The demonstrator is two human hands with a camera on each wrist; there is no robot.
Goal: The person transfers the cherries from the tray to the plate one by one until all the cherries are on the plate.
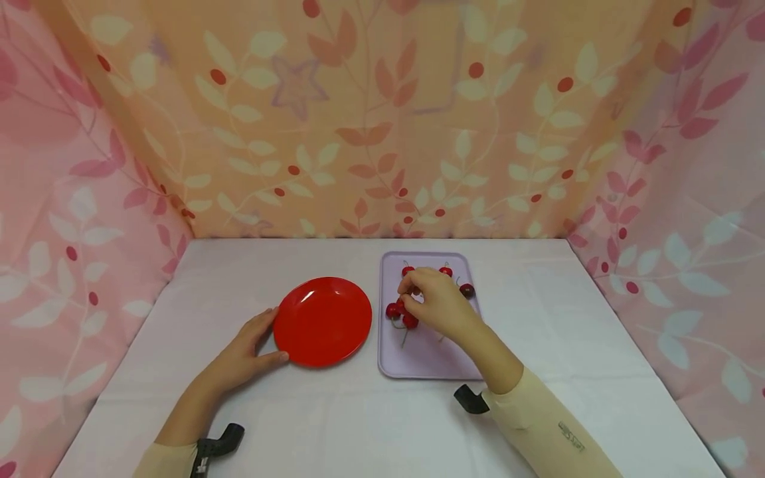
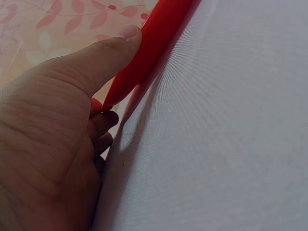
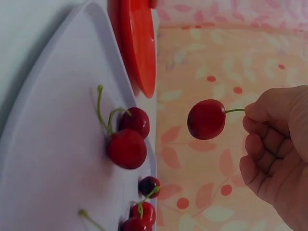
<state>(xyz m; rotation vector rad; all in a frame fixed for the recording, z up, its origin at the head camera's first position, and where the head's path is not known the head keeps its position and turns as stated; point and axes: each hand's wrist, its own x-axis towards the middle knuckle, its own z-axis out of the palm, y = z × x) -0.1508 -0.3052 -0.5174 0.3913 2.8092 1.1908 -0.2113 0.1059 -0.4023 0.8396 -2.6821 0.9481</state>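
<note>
In the head view, we find the right hand (image 1: 439, 307) covers part of the cherries (image 1: 402, 313) on the tray (image 1: 425, 358). In the left wrist view, the plate (image 2: 154, 38) is cut off by the top edge, and the left hand (image 2: 53, 134) hides its lower rim.

Both arms wear cream long sleeves; the right sleeve (image 1: 552, 431), at the lower right of the head view, bears small dark lettering. A black wrist mount (image 1: 216, 446) sits at each cuff. Both hands are bare.
</note>
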